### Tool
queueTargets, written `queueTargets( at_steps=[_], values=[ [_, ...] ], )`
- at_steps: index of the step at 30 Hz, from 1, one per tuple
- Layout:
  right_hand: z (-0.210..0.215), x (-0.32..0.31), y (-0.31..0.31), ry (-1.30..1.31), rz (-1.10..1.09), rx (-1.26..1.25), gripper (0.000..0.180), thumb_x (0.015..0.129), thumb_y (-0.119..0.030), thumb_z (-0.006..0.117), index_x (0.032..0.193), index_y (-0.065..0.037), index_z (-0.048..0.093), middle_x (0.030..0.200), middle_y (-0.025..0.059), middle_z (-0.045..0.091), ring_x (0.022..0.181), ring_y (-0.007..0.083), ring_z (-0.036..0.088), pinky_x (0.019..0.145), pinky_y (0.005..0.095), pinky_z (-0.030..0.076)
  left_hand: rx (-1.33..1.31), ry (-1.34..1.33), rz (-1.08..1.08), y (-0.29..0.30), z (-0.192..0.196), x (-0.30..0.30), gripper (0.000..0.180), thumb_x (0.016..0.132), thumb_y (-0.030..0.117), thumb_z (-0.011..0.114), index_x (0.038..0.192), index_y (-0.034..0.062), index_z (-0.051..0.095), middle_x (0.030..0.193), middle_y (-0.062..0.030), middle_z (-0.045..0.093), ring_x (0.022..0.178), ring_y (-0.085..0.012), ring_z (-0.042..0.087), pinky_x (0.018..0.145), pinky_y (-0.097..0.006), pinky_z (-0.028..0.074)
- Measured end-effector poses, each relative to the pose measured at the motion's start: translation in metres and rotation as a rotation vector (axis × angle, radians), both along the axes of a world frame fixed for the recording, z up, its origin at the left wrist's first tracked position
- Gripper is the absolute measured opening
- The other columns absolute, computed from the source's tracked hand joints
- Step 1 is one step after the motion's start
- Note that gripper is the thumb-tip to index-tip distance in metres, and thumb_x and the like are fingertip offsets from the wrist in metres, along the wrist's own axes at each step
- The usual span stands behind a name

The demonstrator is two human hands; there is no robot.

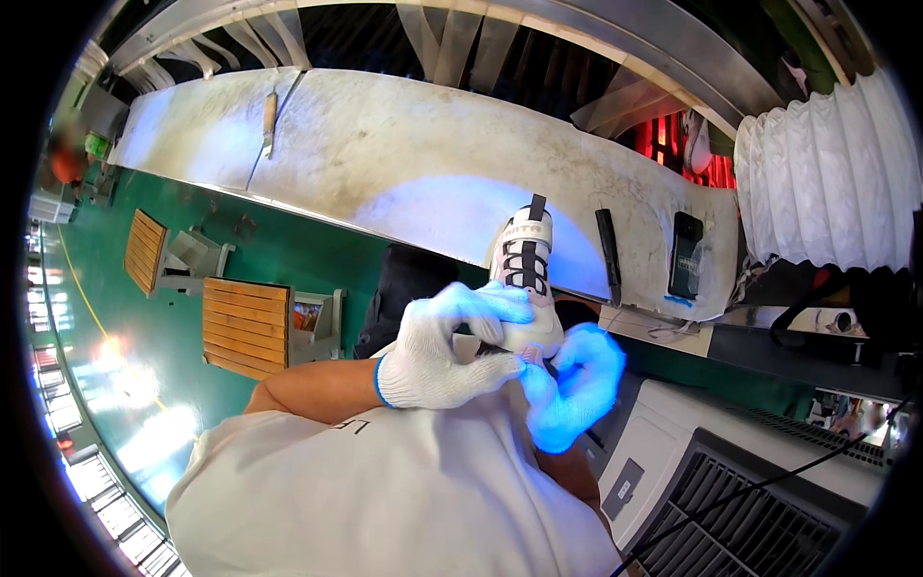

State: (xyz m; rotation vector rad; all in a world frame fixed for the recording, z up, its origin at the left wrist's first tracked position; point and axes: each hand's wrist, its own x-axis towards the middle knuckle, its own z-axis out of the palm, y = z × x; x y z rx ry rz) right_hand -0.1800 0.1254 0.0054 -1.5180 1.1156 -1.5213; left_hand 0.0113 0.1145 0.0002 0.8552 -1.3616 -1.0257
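Note:
A white and beige sneaker [543, 322] with dark laces stands on the bench's near edge, its toe toward me. My left hand [437, 351], in a white knit glove, wraps the left side of the toe, with the thumb reaching beneath its front. My right hand [577, 385], gloved and lit bright blue, is curled at the toe's right front. Its fingertips meet my left thumb beside a small pinkish patch [532, 356]; what they pinch there is too small to make out.
On the pale bench [404, 135] lie a knife-like tool [269, 125], a slim black tool [608, 250] and a dark phone [685, 255]. A ribbed white duct [827, 178] stands right, near a red-lit opening with another shoe [697, 144]. Slatted wooden stools [245, 322] are left; a vented machine [663, 442] is at lower right.

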Motion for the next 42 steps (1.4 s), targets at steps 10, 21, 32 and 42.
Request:
queueTargets(
  at_steps=[10, 21, 32, 42],
  values=[
    [0.019, 0.014, -0.013, 0.161, 0.097, -0.032, 0.046, 0.081, -0.009, 0.1, 0.106, -0.004, 0.062, 0.082, 0.0076, 0.06, 0.07, 0.0169, 0.057, 0.067, 0.0309, 0.052, 0.402, 0.162, -0.336, -0.019, 0.017, 0.025, 0.038, 0.092, 0.009, 0.085, 0.128, -0.0014, 0.081, 0.153, -0.0189, 0.066, 0.146, -0.0287, 0.057, 0.124, -0.049, 0.043],
    [0.014, 0.017, -0.023, 0.337, -0.004, -0.139, 0.083, 0.082, -0.027, 0.104, 0.144, 0.005, 0.06, 0.074, 0.003, 0.06, 0.06, 0.0143, 0.057, 0.06, 0.0313, 0.054, 0.168, -0.117, -0.315, -0.033, 0.012, 0.034, 0.05, 0.085, 0.019, 0.093, 0.128, -0.003, 0.078, 0.142, -0.0184, 0.074, 0.15, -0.0333, 0.058, 0.131, -0.052, 0.037],
    [-0.002, 0.011, -0.035, 0.256, 0.014, -0.055, 0.076, 0.08, -0.038, 0.103, 0.139, -0.008, 0.066, 0.088, 0.005, 0.064, 0.075, 0.0255, 0.065, 0.065, 0.0412, 0.055, 0.099, -0.152, -0.361, -0.048, 0.009, 0.042, 0.051, 0.086, 0.02, 0.095, 0.128, -0.0038, 0.078, 0.132, -0.0166, 0.079, 0.14, -0.0329, 0.066, 0.13, -0.058, 0.04],
    [-0.021, 0.035, -0.055, 0.245, 0.043, -0.162, 0.075, 0.079, -0.038, 0.101, 0.141, -0.014, 0.066, 0.11, 0.0097, 0.072, 0.099, 0.0297, 0.075, 0.079, 0.0452, 0.063, 0.412, -0.271, -0.251, -0.044, 0.063, 0.037, 0.043, 0.087, 0.015, 0.096, 0.119, 0.0007, 0.072, 0.133, -0.0174, 0.076, 0.133, -0.0264, 0.068, 0.116, -0.047, 0.054]
  ],
)
